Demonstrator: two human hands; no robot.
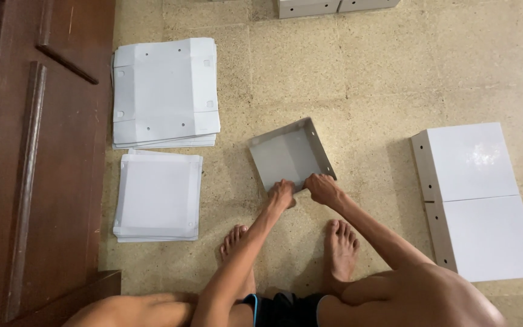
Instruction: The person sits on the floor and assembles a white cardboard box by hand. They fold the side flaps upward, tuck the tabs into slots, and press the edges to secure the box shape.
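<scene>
Seen from above, squatting on a speckled tan floor, bare feet planted just below the work.

Grey tray lying on the floor at centre, just ahead of the toes: shallow, roughly square, open face up, three low walls raised at the far, left and right sides. Turned askew, so no clear long axis; one corner aimed up and to the right, near edge running on a slant from lower left up to the right.

Left hand set on the near edge at its left end, fingers curled and pressed together on the cardboard flap there. Right hand just beside it on the same edge, fingers bent and pinching the flap near the tray's lower right corner. Both hands almost touching each other; exact grip under the knuckles hard to tell.

To the left, well apart from the tray, a stack of flat sheets with holes and fold lines, and below it a second stack, plainer, squared. Both beside a dark wooden door along the left edge.

To the right, two white boxes side by side, closed, grey sides with small holes facing the tray. More grey boxes at the top edge, mostly cut off.
</scene>
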